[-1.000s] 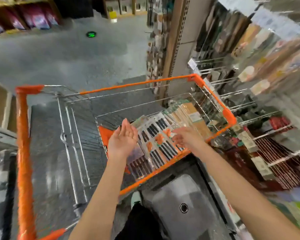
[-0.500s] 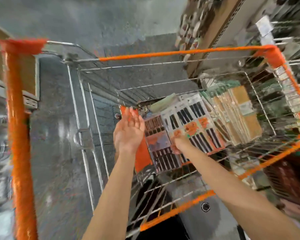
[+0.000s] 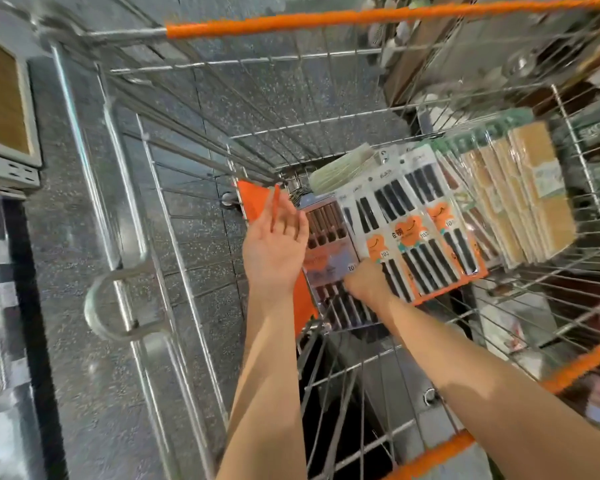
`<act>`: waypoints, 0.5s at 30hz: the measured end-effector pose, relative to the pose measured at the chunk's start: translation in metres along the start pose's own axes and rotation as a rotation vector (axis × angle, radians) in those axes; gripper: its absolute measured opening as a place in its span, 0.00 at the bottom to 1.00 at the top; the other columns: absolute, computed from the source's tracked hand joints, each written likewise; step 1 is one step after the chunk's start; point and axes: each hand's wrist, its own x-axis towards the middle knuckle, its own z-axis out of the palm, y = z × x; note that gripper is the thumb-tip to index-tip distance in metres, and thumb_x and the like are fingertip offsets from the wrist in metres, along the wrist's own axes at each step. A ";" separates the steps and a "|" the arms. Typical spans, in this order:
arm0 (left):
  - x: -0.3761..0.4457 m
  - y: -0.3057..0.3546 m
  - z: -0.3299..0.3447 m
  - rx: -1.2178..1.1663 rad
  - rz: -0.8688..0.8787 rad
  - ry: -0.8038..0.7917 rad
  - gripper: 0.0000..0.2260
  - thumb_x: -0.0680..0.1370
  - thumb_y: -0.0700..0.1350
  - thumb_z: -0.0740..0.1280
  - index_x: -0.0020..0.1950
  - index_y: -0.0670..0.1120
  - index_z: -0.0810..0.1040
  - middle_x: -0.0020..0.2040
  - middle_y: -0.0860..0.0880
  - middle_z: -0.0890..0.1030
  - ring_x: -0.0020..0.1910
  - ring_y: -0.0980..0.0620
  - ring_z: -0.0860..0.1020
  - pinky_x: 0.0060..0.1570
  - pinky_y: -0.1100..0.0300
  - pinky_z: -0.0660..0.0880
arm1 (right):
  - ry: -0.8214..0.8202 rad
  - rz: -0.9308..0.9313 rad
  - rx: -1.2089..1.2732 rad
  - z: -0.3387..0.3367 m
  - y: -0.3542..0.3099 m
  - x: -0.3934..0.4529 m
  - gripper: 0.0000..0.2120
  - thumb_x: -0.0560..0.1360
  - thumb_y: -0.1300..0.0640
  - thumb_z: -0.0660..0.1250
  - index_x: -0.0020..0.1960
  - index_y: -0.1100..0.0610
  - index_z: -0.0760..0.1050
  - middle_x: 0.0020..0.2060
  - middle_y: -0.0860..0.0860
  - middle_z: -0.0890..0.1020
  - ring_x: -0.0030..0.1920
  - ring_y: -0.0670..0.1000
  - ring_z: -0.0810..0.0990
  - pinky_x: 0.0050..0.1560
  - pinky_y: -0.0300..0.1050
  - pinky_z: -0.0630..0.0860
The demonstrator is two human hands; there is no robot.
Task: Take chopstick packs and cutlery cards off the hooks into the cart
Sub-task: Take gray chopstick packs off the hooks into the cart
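The cart point(image 3: 326, 109), a basket of thin chromed wire with orange plastic trim on its rims, is taken as the landmark. Inside it, on the wire floor, the step in hand is judged to be the setting down of packs already lifted from the hooks; the hooks themselves are not clearly shown.

Against the cart's far right wall a fanned row of chopstick packs point(image 3: 520, 199) is leaned, flat and long, pale wood seen through glossy clear sleeves with green headers. Just beside them, toward the cart's middle, the cutlery cards point(image 3: 420, 237) are laid overlapping: stiff white and orange card with black handles under shiny film, punched with hang holes at the top. Beneath their left edge a darker card with brown handles point(image 3: 326, 230) is partly covered.

The right hand point(image 3: 368, 284) is placed at the lower left corner of the cutlery cards, its fingers curled on the card edge, which appears to be pinched. The left hand point(image 3: 274, 247) is held above the cart floor beside the darker card, its fingers straight and close together, nothing gripped.

Next, a release of the card is judged to be called for, with care that the slippery film does not slide the stack, and then a reach back out of the cart to the hooks.
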 end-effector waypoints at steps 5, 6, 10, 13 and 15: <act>0.016 -0.006 -0.006 0.082 -0.004 0.061 0.15 0.80 0.39 0.59 0.66 0.43 0.75 0.47 0.48 0.81 0.47 0.52 0.79 0.51 0.57 0.75 | 0.016 -0.060 -0.209 0.001 0.002 -0.006 0.14 0.79 0.59 0.59 0.59 0.67 0.73 0.57 0.60 0.77 0.56 0.59 0.78 0.52 0.47 0.77; 0.018 -0.007 -0.007 0.109 -0.005 0.075 0.15 0.81 0.40 0.58 0.66 0.43 0.74 0.46 0.48 0.81 0.47 0.52 0.78 0.50 0.58 0.75 | 0.016 -0.070 -0.231 0.002 0.003 -0.008 0.15 0.79 0.58 0.59 0.60 0.67 0.73 0.57 0.60 0.77 0.55 0.58 0.78 0.50 0.45 0.76; 0.025 -0.009 -0.011 0.155 -0.008 0.094 0.14 0.82 0.41 0.57 0.66 0.43 0.75 0.48 0.48 0.81 0.47 0.52 0.78 0.49 0.58 0.76 | 0.029 -0.040 -0.266 0.006 0.005 -0.015 0.17 0.78 0.56 0.63 0.63 0.65 0.68 0.56 0.58 0.77 0.55 0.56 0.80 0.49 0.45 0.78; 0.027 -0.008 -0.015 0.135 -0.012 0.110 0.14 0.81 0.41 0.58 0.65 0.43 0.75 0.49 0.47 0.81 0.48 0.52 0.78 0.50 0.58 0.76 | 0.011 -0.018 -0.198 0.001 0.007 -0.018 0.18 0.78 0.48 0.64 0.59 0.61 0.69 0.50 0.55 0.80 0.49 0.55 0.81 0.43 0.46 0.76; 0.027 -0.006 -0.016 0.111 0.002 0.124 0.13 0.81 0.40 0.59 0.65 0.43 0.75 0.49 0.47 0.81 0.50 0.51 0.79 0.52 0.57 0.76 | -0.009 -0.076 -0.081 0.000 0.011 -0.021 0.14 0.77 0.46 0.66 0.50 0.56 0.69 0.40 0.52 0.78 0.41 0.52 0.78 0.39 0.44 0.73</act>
